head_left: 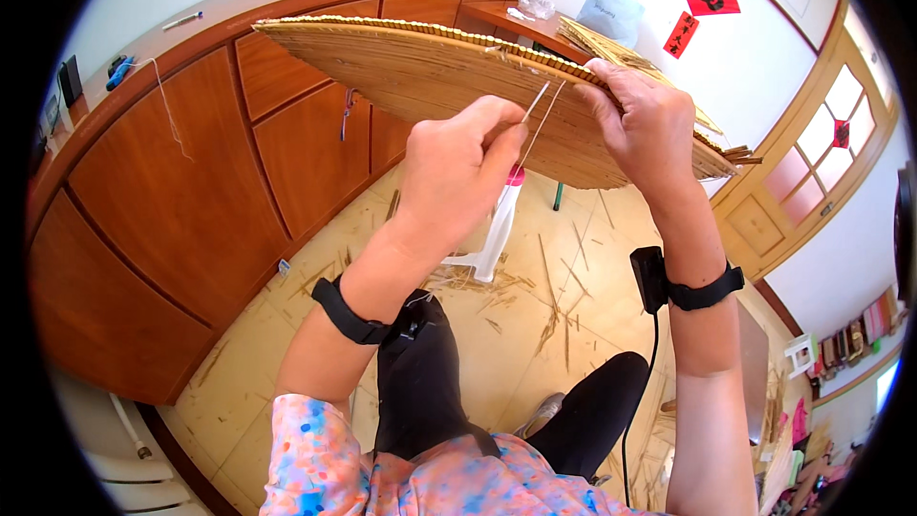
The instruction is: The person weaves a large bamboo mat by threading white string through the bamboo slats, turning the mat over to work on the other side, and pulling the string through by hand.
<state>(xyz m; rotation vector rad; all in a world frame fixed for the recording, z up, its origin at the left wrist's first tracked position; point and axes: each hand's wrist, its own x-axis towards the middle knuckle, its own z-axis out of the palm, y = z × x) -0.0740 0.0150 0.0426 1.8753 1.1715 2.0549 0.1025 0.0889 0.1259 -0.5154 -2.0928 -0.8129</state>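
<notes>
A wide panel of woven straw spans the upper middle, its bound edge raised along the top. My right hand grips that edge near the panel's right part, thumb on the front face. My left hand, in front of the panel, has its fingers closed on a thin pale strand; a second thin strand runs beside it from the edge. Below the panel stands a white plastic object with a pink top, partly hidden.
A long wooden cabinet curves along the left, with small items on top. A side counter holds bags. More straw lies behind the panel. Straw scraps litter the tiled floor. A door and a radiator are at the sides.
</notes>
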